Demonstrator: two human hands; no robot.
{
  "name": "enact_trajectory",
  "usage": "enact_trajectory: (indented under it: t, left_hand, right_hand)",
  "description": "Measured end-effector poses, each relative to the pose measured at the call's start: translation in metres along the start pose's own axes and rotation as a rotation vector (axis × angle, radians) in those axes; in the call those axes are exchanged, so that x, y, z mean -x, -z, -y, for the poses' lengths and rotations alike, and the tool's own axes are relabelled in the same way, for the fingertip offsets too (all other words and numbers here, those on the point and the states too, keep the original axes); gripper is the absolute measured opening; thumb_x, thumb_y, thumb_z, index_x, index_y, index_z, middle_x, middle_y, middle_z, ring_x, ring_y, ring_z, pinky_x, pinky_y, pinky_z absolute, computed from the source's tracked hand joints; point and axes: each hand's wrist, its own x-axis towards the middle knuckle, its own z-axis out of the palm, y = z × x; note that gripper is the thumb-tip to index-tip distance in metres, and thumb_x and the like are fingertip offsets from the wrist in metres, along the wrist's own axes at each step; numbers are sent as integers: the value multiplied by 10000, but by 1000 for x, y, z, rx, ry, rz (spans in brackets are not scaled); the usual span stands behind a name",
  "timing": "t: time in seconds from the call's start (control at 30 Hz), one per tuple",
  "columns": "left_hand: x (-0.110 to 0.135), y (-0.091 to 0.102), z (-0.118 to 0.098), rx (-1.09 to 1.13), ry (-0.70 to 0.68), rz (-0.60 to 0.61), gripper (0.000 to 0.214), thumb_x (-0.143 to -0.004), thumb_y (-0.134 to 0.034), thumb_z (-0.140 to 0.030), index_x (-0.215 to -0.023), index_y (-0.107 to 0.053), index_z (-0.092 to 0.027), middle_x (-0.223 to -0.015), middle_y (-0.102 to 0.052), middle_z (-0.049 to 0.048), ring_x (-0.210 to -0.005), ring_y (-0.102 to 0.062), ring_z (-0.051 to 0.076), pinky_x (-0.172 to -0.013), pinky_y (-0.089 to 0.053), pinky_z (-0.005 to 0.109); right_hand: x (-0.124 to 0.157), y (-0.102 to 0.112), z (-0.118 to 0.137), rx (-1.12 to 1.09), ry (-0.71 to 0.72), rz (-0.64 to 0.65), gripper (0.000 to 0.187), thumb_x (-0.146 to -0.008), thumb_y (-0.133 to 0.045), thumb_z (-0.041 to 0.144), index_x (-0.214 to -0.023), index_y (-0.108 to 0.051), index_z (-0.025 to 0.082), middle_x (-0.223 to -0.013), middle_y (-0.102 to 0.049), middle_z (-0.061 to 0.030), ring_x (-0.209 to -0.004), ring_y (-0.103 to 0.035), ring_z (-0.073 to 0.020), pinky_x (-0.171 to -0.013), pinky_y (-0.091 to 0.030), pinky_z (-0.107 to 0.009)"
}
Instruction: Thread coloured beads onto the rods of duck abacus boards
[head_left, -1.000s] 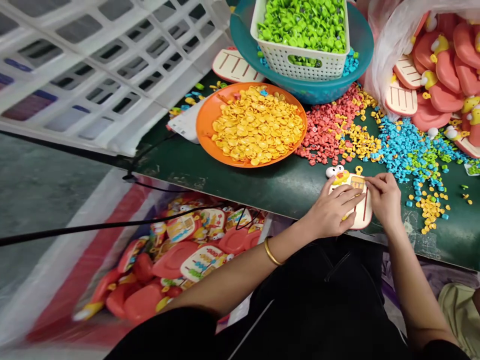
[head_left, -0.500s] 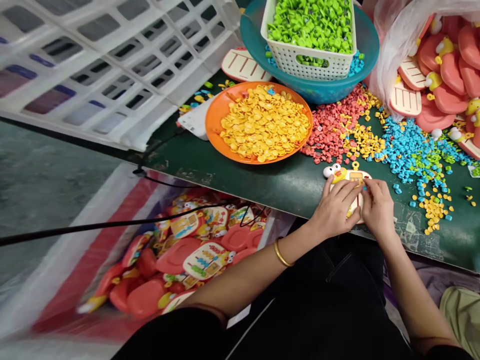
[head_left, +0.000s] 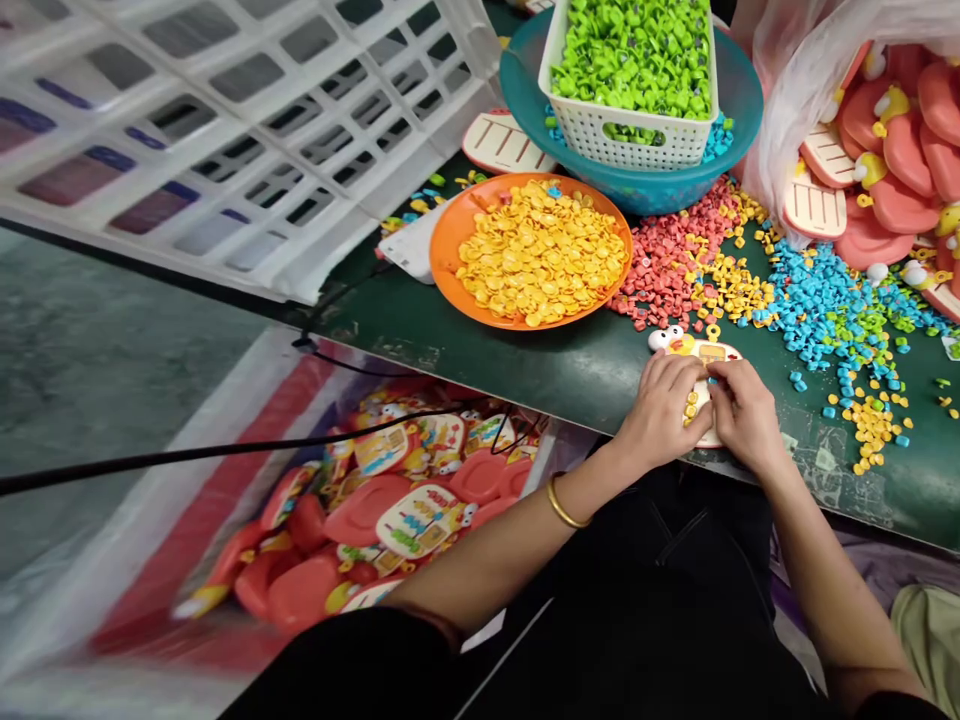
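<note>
A cream toy board [head_left: 721, 352] with a bird-like head and bulging white eyes lies at the table's front edge. My left hand [head_left: 660, 405] is closed over its left side, with its fingers curled on the board. Several small yellow pieces [head_left: 691, 405] show on the board beside that thumb. My right hand [head_left: 744, 412] is on the other side, its fingertips pinched together over the middle of the board and meeting the left fingers. Whatever those fingertips hold is hidden.
Behind stand an orange plate [head_left: 444, 250] of yellow pieces and a white basket [head_left: 630, 132] of green pieces in a teal basin [head_left: 641, 195]. Loose red pieces [head_left: 667, 270] and blue pieces [head_left: 806, 290] lie rightward. A bag [head_left: 769, 120] holds toy bodies. A crate [head_left: 247, 130] leans left.
My fingers have drawn closer together and lower over the board, uncovering yellow pieces near the left thumb. The view has shifted slightly.
</note>
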Motion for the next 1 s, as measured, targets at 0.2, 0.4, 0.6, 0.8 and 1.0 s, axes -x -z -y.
enact_trajectory:
  t: [0.2,0.4,0.6,0.8,1.0]
  left_hand:
    - [3,1,-1,-88,104,4,225,-841,-624,-373,-968,-616,-187,-1010,-643,90,-1041,-529,279,-944,-436,440]
    - [2,3,-2,-109,4,25,322,-885,-596,-334,-1180,-646,-215,-1217,-651,71,-1136,-519,279,-1030,-347,469]
    - [1,0,-3,-113,76,-14,278,-842,-640,-419,-976,-651,-177,-1011,-663,83,-1007,-565,263,-976,-389,441]
    - [1,4,-4,-137,30,46,294,-865,-642,-412,-1090,-660,-224,-1180,-663,81,-1153,-536,289,-1086,-285,504]
    - [-1,5,0,-17,-43,96,235,-889,-637,-450,-917,-667,-218,-1108,-694,50,-1114,-592,234,-1162,-234,462]
  right_hand:
    - [-34,26,-19,-83,-63,150,175,-913,-559,285,-986,-706,224,-942,-722,-48,-846,-658,-191,-778,-525,-329]
    - [-84,21,-47,309,-199,-26,168,-847,-589,252,-822,-736,174,-864,-709,-104,-833,-624,-235,-811,-483,-383]
    - [-49,31,-36,-30,-301,-38,174,-842,-629,327,-872,-740,196,-861,-713,-56,-769,-636,-200,-744,-519,-352]
    - [-17,15,-22,118,-101,-89,235,-919,-530,258,-912,-758,197,-915,-631,-80,-873,-615,-206,-789,-526,-355]
    - [2,15,-11,91,1,28,291,-949,-456,196,-993,-740,239,-960,-665,-78,-927,-635,-198,-817,-537,-339]
